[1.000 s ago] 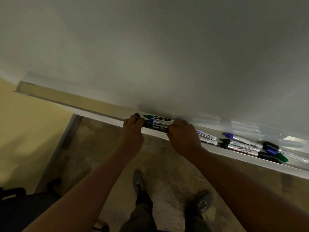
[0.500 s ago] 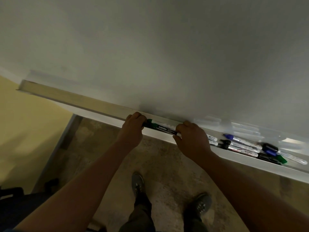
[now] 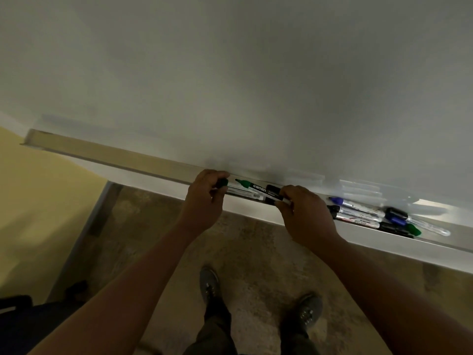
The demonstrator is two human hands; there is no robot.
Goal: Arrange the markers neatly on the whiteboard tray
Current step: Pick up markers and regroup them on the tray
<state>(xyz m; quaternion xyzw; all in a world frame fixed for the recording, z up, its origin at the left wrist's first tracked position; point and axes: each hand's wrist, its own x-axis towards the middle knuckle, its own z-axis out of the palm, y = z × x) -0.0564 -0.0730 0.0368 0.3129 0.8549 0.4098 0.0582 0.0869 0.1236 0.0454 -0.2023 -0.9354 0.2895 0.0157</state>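
A metal whiteboard tray (image 3: 115,156) runs below the whiteboard (image 3: 230,73). A small bundle of markers (image 3: 252,192), one with a green cap and "camlin" on its barrel, lies in the tray between my hands. My left hand (image 3: 204,201) pinches the bundle's left end. My right hand (image 3: 304,213) grips its right end. Farther right a loose pile of markers (image 3: 371,213) with blue, black and green caps lies in the tray, untouched.
The floor (image 3: 256,252) and my two shoes (image 3: 210,283) show below the tray. A yellow wall (image 3: 38,213) is at the left, and a dark chair (image 3: 30,324) sits at the lower left.
Both hands stay on the marker bundle and have shifted it slightly. The green-capped marker now shows more fully between them. The camera view has tilted a little.
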